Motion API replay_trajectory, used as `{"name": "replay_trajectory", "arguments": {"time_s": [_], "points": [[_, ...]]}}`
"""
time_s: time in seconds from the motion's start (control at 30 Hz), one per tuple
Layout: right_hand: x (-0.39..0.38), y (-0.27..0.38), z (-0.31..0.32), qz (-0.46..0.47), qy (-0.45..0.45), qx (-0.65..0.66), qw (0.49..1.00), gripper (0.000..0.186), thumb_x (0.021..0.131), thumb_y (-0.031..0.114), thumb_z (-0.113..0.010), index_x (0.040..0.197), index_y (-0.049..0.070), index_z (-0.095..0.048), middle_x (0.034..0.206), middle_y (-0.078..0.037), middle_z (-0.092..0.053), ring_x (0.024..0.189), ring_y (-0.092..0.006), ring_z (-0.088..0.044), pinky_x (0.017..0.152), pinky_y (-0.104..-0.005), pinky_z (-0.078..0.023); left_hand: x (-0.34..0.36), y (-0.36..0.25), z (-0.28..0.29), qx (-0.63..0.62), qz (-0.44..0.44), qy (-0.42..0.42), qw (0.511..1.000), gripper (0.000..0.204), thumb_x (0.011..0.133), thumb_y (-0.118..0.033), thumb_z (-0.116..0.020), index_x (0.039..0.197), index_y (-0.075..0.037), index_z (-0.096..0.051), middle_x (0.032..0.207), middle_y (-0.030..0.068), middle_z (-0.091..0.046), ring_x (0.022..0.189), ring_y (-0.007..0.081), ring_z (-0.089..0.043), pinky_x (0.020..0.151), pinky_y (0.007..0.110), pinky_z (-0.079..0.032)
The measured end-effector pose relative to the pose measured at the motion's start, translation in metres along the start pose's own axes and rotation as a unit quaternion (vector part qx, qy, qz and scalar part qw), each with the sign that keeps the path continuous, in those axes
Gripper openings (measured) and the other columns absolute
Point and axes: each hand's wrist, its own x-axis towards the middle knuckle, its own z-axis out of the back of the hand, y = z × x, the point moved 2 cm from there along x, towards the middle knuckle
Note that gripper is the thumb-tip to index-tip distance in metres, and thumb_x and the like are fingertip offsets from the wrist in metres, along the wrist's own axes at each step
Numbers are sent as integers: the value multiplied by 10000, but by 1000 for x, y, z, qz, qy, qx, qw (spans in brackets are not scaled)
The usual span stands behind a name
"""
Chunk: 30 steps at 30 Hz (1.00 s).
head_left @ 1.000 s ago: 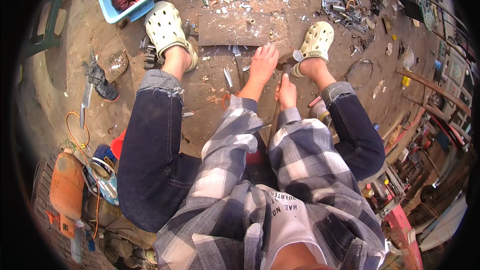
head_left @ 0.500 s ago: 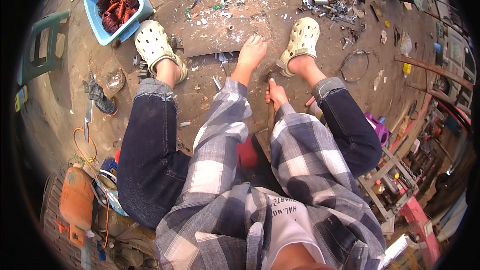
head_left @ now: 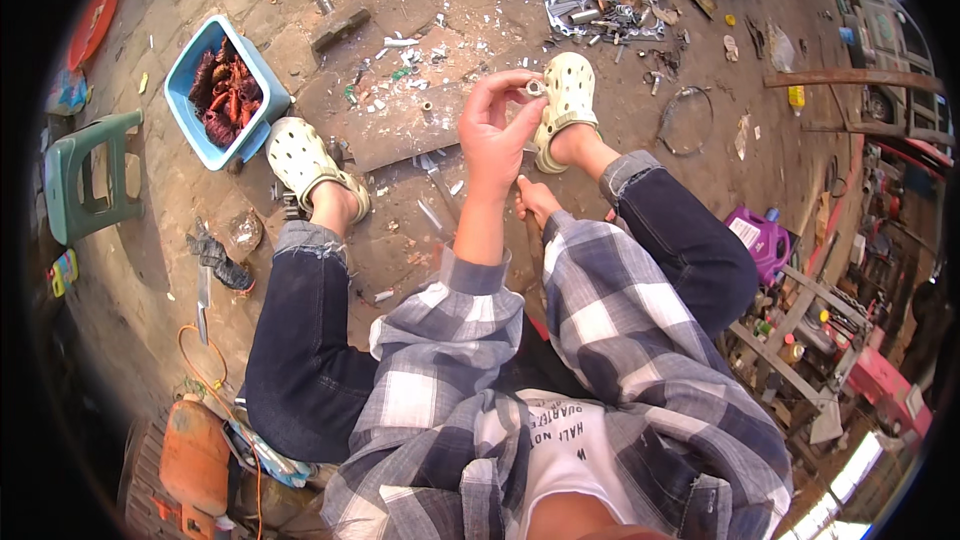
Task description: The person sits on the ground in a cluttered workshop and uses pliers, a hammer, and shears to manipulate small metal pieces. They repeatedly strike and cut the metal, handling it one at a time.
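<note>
My left hand (head_left: 494,130) is raised in front of me, thumb and fingers pinching a small metal ring-shaped piece (head_left: 536,88) with a hole through it. Lower and to its right, my right hand (head_left: 540,199) is closed around the wooden handle of what looks like a hammer (head_left: 535,240); its head is mostly hidden behind my left hand and wrist. Beyond my hands a flat plate (head_left: 390,140) lies on the ground between my feet. A short hollow metal piece (head_left: 427,106) stands on it, amid scattered white and green fragments (head_left: 404,73).
A blue tub (head_left: 180,90) of reddish copper-like coils stands left of my left shoe, near a green stool (head_left: 70,185). A knife (head_left: 203,305) and dark glove (head_left: 225,265) lie left. Wrenches and metal parts (head_left: 600,10) are piled ahead right. An orange tank (head_left: 193,455) sits behind left.
My left hand has come up off the plate and turned, now showing the metal ring in its fingers. My right hand keeps its grip on the handle. The view has shifted.
</note>
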Motion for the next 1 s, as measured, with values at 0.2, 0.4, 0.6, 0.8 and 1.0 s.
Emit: {"name": "replay_trajectory", "arguments": {"time_s": [0.2,0.4,0.6,0.8,1.0], "points": [[-1,8,-2,23,-22,-43,999,475,954,403,-431,841,-35,-576,715,-184,-596,616,-316,-572,589,-422,-472,2,-25,5,-43,-22,-22,999,322,720,125,-695,973,-21,-559,962,51,-588,845,108,-550,770,239,-471],[-2,11,-7,36,-46,-85,995,484,950,406,-432,852,-42,-587,732,-199,-608,651,-338,-586,613,-435,-476,3,-43,6,-22,-49,-31,998,347,694,129,-713,963,-24,-556,944,37,-572,841,109,-542,769,237,-462],[-7,16,-9,59,-77,-130,987,494,947,409,-433,862,-48,-598,750,-215,-619,685,-360,-600,637,-447,-481,-4,-70,3,191,-126,-27,973,311,667,58,-763,901,-29,-576,906,29,-585,834,123,-547,753,257,-456],[-13,7,-22,101,-154,-204,961,504,944,413,-433,873,-55,-609,767,-231,-631,720,-381,-613,661,-460,-485,-26,-110,-2,290,-190,-23,938,299,659,18,-775,888,-40,-592,873,41,-598,801,142,-561,729,266,-462],[-36,-104,-86,126,-288,-277,908,515,941,416,-434,884,-61,-621,785,-246,-642,754,-403,-627,685,-473,-490,-63,-145,24,320,-149,-81,932,301,706,43,-745,956,-15,-586,912,32,-605,794,114,-562,715,240,-463]]}}
